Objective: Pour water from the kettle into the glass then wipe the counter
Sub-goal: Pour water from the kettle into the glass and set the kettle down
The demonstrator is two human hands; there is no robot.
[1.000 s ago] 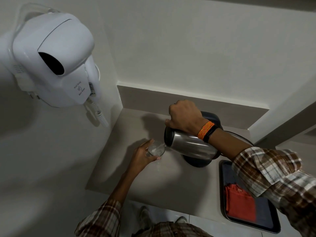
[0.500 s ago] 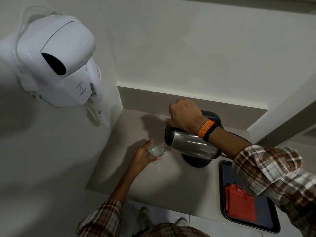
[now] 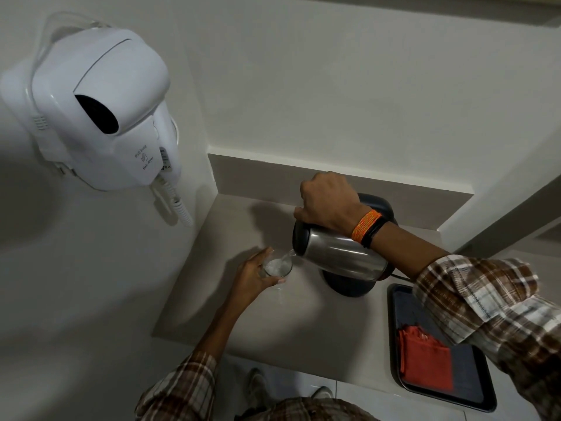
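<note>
The right hand (image 3: 328,205) gripped the handle on top of the steel kettle (image 3: 340,256), its fingers closed around it, and the kettle was tipped well over to the left, lifted clear of its dark round base (image 3: 349,287), which sat on the counter (image 3: 243,314) beneath it. The spout reached the rim of the glass (image 3: 277,267), and a thin stream of water ran from it into the glass, which already held some water. The left hand (image 3: 255,279) held the glass from its left and near side, fingers wrapped around the wall and the thumb across the front; whether the glass stood on the counter or was raised a little could not be told. An orange band and a dark one circled the right wrist, and both arms wore plaid sleeves. To the right of the base, a dark tray (image 3: 473,396) lay at the near edge of the counter with a folded red cloth (image 3: 422,357) resting on its left part, partly hidden by the right sleeve. A white hair dryer (image 3: 100,117) was mounted on the wall at the left, well above the counter, its coiled cord hanging below.
</note>
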